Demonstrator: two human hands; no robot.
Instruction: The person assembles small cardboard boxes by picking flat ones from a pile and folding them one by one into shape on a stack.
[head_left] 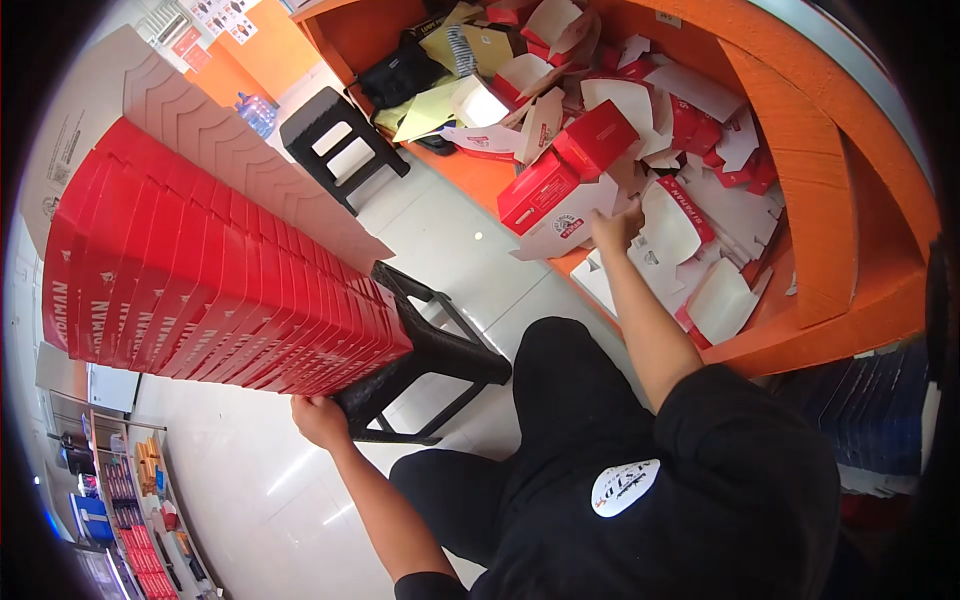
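Observation:
A tall stack of nested red cartons (190, 270) with pale cardboard flaps stands on a black plastic stool (425, 350) at my left. My left hand (322, 422) is closed at the stack's lowest corner, by the stool's edge; its fingertips are partly hidden. Off to the right, my right hand (617, 226) grips the white flap of a red-and-white folding carton (540, 190), above the mouth of an orange cabinet (690, 355). Another red box (597, 138) sits right against this carton; whether the two are joined I cannot tell.
Loose red-and-white cartons (725, 290) crowd the orange cabinet, with a black bag (400, 75) and yellow papers farther back. Another black stool (340, 140) stands ahead on the tiled floor. Shelves of goods (140, 500) are at far left, and dark blue stacked items (870, 410) at right.

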